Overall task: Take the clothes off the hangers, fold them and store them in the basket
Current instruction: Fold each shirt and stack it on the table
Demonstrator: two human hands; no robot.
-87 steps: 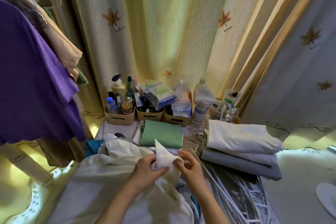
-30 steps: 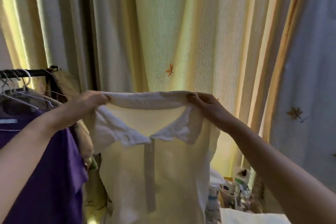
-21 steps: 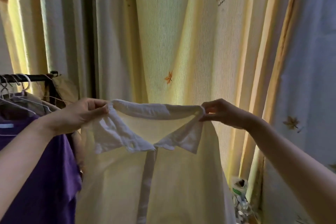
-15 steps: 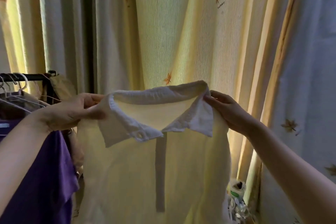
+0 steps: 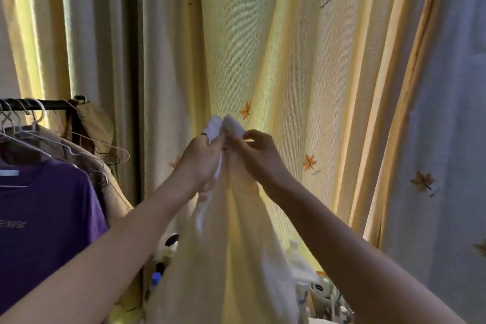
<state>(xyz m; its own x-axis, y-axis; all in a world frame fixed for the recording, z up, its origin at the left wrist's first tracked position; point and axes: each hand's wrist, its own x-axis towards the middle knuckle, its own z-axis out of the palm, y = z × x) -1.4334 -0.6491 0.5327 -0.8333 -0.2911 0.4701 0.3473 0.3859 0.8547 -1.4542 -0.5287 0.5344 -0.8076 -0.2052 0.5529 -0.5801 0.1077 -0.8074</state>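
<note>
Both hands meet | left hand point(image 5: 202, 163), right hand point(image 5: 259, 155) grip shirt point(image 5: 226, 258) top, hanging below

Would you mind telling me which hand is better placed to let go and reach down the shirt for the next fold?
Probably the right hand: it only pinches the top of the shirt, while the left hand wraps the bunched collar in a fuller grip and could hold it up alone.

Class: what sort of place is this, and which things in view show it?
Probably a home laundry corner: leaf-print curtains, a clothes rail holding a purple T-shirt, toiletry bottles below.
</note>
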